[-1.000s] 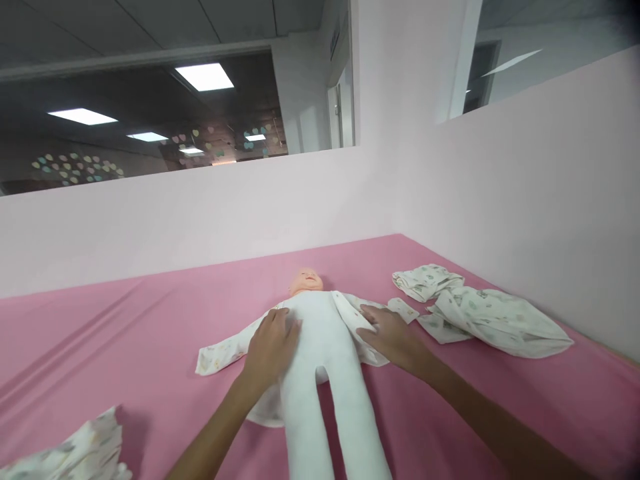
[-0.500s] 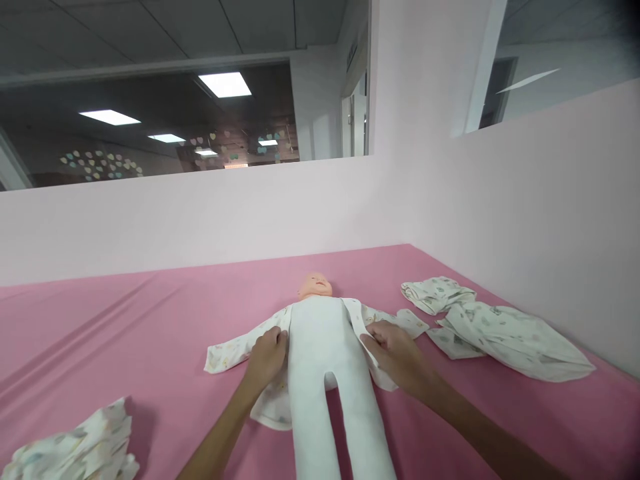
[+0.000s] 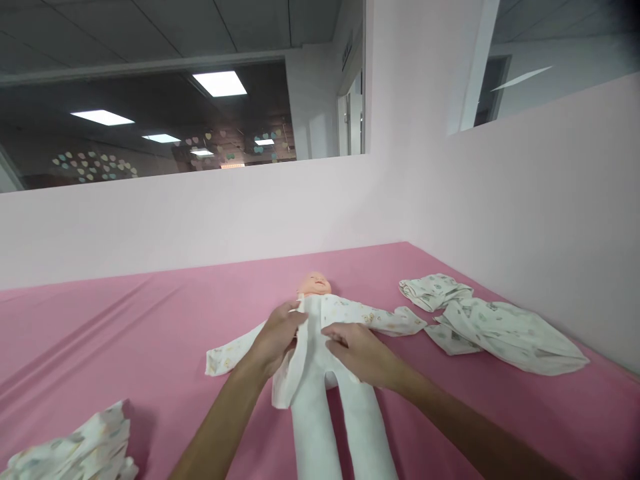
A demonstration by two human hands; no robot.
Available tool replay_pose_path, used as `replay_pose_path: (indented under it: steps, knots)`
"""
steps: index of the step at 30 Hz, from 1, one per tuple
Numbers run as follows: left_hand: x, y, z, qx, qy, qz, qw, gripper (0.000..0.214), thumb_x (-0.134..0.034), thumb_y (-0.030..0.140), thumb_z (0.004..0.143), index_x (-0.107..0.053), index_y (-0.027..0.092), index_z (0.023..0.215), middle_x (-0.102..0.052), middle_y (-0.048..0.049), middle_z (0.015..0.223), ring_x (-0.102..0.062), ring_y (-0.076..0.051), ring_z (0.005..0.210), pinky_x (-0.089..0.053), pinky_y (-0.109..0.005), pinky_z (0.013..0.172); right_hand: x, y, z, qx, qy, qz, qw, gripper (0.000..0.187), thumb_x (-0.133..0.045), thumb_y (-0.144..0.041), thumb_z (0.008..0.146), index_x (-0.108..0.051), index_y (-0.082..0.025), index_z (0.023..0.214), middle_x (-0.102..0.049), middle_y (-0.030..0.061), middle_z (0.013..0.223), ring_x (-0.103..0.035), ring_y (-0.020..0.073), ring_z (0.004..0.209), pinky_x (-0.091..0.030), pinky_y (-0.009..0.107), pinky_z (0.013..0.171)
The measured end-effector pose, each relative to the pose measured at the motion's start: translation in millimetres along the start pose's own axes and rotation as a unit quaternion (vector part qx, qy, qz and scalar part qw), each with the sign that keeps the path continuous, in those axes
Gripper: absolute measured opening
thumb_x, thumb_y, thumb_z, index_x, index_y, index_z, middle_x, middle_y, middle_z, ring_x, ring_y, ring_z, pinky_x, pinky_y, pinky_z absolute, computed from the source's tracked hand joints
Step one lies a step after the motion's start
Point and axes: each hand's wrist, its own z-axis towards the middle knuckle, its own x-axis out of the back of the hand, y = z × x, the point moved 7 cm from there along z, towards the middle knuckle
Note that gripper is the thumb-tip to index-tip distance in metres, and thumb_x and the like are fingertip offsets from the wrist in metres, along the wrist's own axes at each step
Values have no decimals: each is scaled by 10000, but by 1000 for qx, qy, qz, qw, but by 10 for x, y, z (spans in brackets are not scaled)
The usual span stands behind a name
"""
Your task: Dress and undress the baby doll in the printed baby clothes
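A baby doll (image 3: 320, 400) with a white cloth body lies on its back, its head away from me. Both its arms are inside the sleeves of a white patterned baby shirt (image 3: 350, 311), which is open down the front. My left hand (image 3: 278, 335) is closed on the shirt's left front panel, which is lifted over the doll's chest and hangs down at its lower end. On the other side, my right hand (image 3: 359, 350) pinches the edge of the right front panel, lying across the belly. The doll's belly shows between the two edges.
A pink sheet (image 3: 150, 333) covers the surface, with pale walls (image 3: 250, 213) behind and at right. Crumpled patterned baby clothes (image 3: 510, 333) lie at the right. A folded patterned cloth (image 3: 80, 447) sits at the lower left.
Both hands have moved inward, bringing the shirt's front panels from the doll's sides over its chest. The right panel now covers that side; the left one is raised.
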Motion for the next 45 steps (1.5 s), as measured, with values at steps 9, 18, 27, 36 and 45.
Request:
replay_pose_path:
  steps: [9,18,27,36,45]
  knots:
    - [-73,122,165,-72,142,507,847,299,-414,329,843,-556,165,1049,-652,-130,1005,-624,-312,903,-425,-361,687,190,219,460,-70,141,-175,972,332,-457,-421,855,-615,-154,971,-633,121,1005,-573,242,937,-391,316,762]
    - [32,52,622,-103,183,523,826,261,-353,224,856,-572,176,990,-666,-128,1004,-624,-302,936,-413,-356,710,58,358,876,-94,145,-272,947,216,-439,-154,826,-646,-106,861,-654,175,952,-596,257,877,-346,308,682]
    - [35,78,658,-134,236,483,833,206,-350,172,902,-529,159,1002,-651,-117,975,-614,-263,888,-390,-334,699,147,426,1064,-76,231,-167,956,313,-296,-194,897,-571,-178,750,-630,57,758,-524,168,681,-288,266,581]
    - [28,89,776,-190,250,424,849,189,-320,162,925,-507,191,933,-645,-60,903,-588,-202,820,-375,-287,660,13,513,1149,-13,228,-51,972,282,-373,-269,858,-575,-192,678,-641,24,715,-532,156,663,-354,253,619]
    - [-56,61,717,-281,237,355,860,182,-384,111,853,-534,212,879,-644,-32,904,-573,-185,831,-379,-282,703,24,525,955,2,274,15,962,283,-369,-307,867,-601,-188,759,-662,62,870,-573,189,845,-416,277,749]
